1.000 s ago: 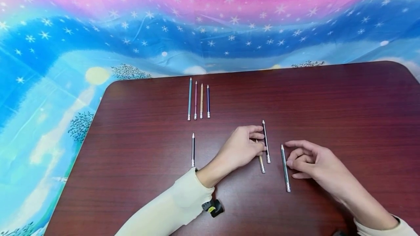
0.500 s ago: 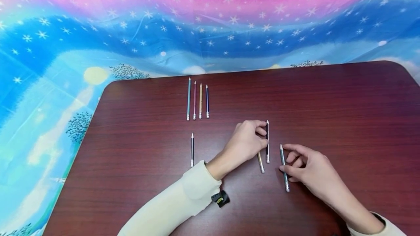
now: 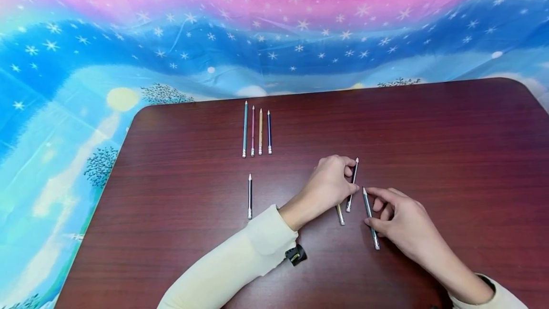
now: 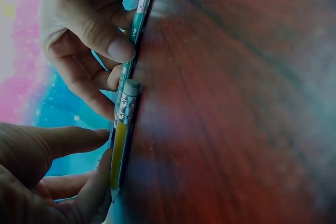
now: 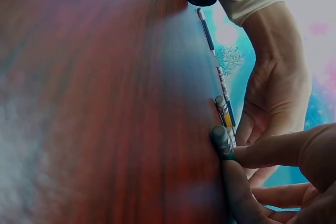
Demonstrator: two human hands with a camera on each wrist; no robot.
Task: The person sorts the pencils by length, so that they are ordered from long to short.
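Note:
My left hand (image 3: 327,181) pinches a black pencil (image 3: 354,173) with thumb and fingers; its white tip points away and it leans slightly right. A yellow pencil (image 3: 340,214) lies beneath that hand, its upper part hidden. To the right, my right hand (image 3: 401,218) holds a dark green pencil (image 3: 369,210), the index finger near its tip and the thumb on its side. In the left wrist view the green pencil (image 4: 137,24) sits between the right thumb and fingers, behind the yellow pencil (image 4: 119,145). Green pencil's eraser end (image 5: 221,136) faces the right wrist camera.
On the dark red wooden table (image 3: 450,147), light blue (image 3: 245,130), pink (image 3: 253,130), natural wood (image 3: 260,131) and dark blue (image 3: 269,132) pencils stand in a row at the back. Another black pencil (image 3: 250,197) lies nearer, left of my left forearm. A snowflake-patterned cloth (image 3: 274,27) hangs behind.
My left hand has shifted right with the black pencil, whose tip now leans right. My right thumb has come across onto the green pencil, which has moved slightly left.

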